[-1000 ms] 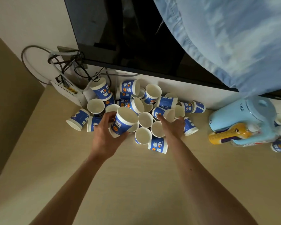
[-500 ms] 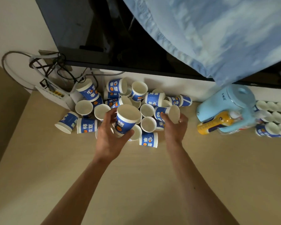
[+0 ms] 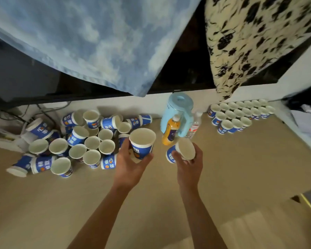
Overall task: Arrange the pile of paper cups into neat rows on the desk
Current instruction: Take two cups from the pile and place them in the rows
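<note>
While a jumbled pile of paper cups (image 3: 83, 141) is spread over the left centre of the desk (image 3: 241, 168), some upright and some tipped, an upright cup (image 3: 142, 142) is gripped by the left hand (image 3: 131, 164) at mid-frame. Right of it, a tilted cup (image 3: 182, 151) is clasped by the right hand (image 3: 188, 166), below a pale blue kettle (image 3: 178, 114) and an orange bottle (image 3: 171, 132). Neat rows of cups (image 3: 239, 114) are seen at the upper right.
</note>
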### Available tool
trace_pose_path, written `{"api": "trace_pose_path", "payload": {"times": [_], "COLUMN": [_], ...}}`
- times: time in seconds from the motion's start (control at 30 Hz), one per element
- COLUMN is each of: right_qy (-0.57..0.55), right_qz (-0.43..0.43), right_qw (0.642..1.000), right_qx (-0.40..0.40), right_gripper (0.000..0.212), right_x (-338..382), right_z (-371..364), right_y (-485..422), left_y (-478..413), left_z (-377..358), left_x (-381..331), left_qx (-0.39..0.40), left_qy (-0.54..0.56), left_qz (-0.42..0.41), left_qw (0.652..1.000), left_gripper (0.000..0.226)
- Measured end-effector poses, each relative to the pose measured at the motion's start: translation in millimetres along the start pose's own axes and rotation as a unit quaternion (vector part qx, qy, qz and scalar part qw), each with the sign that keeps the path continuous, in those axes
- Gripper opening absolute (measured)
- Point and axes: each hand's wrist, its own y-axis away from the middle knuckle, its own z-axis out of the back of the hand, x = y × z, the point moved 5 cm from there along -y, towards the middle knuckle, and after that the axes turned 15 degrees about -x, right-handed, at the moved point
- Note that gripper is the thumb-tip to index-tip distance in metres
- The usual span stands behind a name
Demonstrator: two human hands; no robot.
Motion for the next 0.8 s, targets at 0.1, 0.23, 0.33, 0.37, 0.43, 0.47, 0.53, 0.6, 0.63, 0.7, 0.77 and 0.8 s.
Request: {"api": "trace_pose_path", "payload": {"times": [0.1, 0.23, 0.33, 0.37, 0.43, 0.47, 0.53, 0.6, 0.63, 0.7, 0.77, 0.8], "right_qy": [-0.019, -0.037, -0.039, -0.042, -0.042, -0.039, -0.037, -0.030, -0.026, -0.014, -0.005, 0.001], "right_qz": [-0.009, -0.009, 0.009, 0.011, 0.014, 0.016, 0.021, 0.023, 0.025, 0.021, 0.024, 0.024], "right_qw": [1.000, 0.999, 0.999, 0.999, 0.999, 0.999, 0.998, 0.998, 0.998, 0.998, 0.998, 0.998], "right_qx": [-0.003, -0.013, -0.019, -0.022, -0.027, -0.027, -0.037, -0.044, -0.047, -0.051, -0.063, -0.066], "right_gripper": [0.073, 0.071, 0.063, 0.062, 0.060, 0.059, 0.059, 0.059, 0.059, 0.059, 0.059, 0.059], "right_x": [16, 39, 50, 53, 60, 62, 66, 68, 68, 65, 62, 60], "right_z": [51, 120, 171, 185, 214, 224, 253, 276, 289, 301, 318, 325], "right_y": [-29, -69, -98, -106, -122, -127, -144, -160, -172, -182, -201, -211], "left_y": [40, 92, 125, 133, 150, 156, 174, 188, 194, 200, 206, 208], "left_z": [-39, -97, -143, -156, -180, -189, -215, -237, -254, -270, -295, -307], "left_x": [-29, -64, -80, -82, -91, -94, -103, -111, -114, -116, -118, -119], "left_qx": [0.003, 0.024, 0.041, 0.046, 0.055, 0.061, 0.085, 0.106, 0.118, 0.133, 0.150, 0.156], "left_qy": [-0.005, 0.012, 0.032, 0.039, 0.054, 0.057, 0.057, 0.053, 0.051, 0.048, 0.042, 0.042], "left_qz": [-0.011, -0.031, -0.036, -0.036, -0.041, -0.046, -0.049, -0.052, -0.055, -0.055, -0.054, -0.054], "left_qw": [1.000, 0.999, 0.998, 0.998, 0.996, 0.995, 0.994, 0.992, 0.990, 0.988, 0.986, 0.985], "left_gripper": [0.058, 0.060, 0.062, 0.063, 0.064, 0.065, 0.065, 0.062, 0.061, 0.060, 0.059, 0.060]}}
